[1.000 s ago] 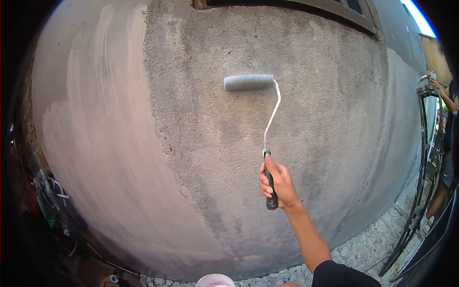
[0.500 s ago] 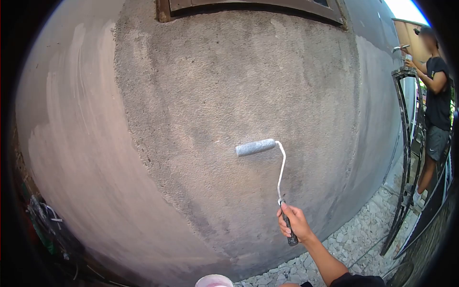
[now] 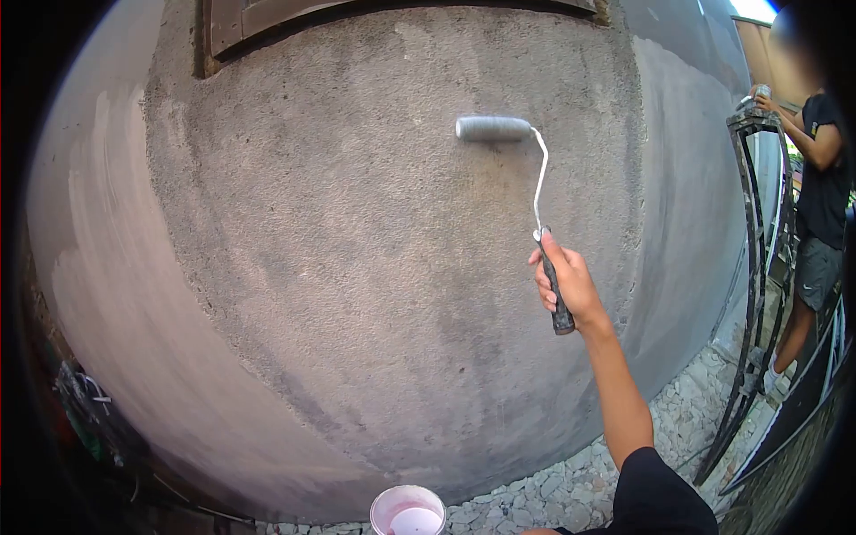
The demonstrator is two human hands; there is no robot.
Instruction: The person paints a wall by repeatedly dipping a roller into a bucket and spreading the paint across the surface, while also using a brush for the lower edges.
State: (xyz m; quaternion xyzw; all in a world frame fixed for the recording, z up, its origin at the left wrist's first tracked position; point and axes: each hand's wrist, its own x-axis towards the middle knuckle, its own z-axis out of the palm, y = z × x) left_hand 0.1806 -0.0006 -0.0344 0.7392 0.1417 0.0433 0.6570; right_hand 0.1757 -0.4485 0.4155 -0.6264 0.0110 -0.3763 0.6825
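My right hand (image 3: 569, 283) is closed around the black handle of a paint roller (image 3: 495, 129). A bent white rod runs up from the handle to the grey-coated sleeve, which lies level against the rough grey wall (image 3: 357, 232), below the window frame. At the bottom edge stands a pale bucket (image 3: 382, 504) with light-coloured liquid inside. A small sliver of skin shows at the bottom edge beside my dark sleeve; what part it belongs to cannot be told. My left hand is not visible.
A brown window frame (image 3: 228, 27) juts out at the top. White rubble (image 3: 571, 486) covers the ground along the wall. At right, a person (image 3: 822, 178) stands behind a dark metal stand (image 3: 756, 120), hands near its top. Dark clutter (image 3: 85, 401) sits at lower left.
My right hand and the roller have moved up the wall, from mid-height to nearer the window frame. The view has shifted, and more of the bucket shows.
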